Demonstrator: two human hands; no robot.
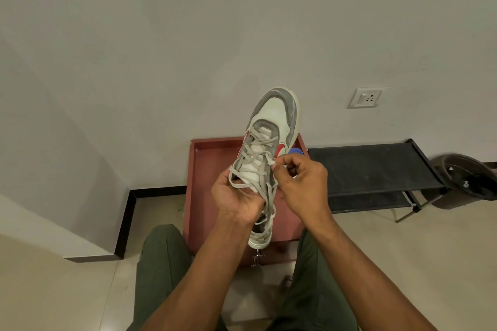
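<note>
My left hand (236, 197) holds the shoe (274, 118) up, toe away from me. My right hand (304, 185) pinches its lace (269, 162) on the right. Below, a tray (212, 166) lies on the floor before my knees. Right of the tray stands a rack (371, 166), then a bin (468, 180). A socket (365, 97) sits on the wall above the rack.

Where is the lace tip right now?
Head view, centre: the lace tip is pinched by the right hand beside the shoe eyelets, above the red tray.
</note>
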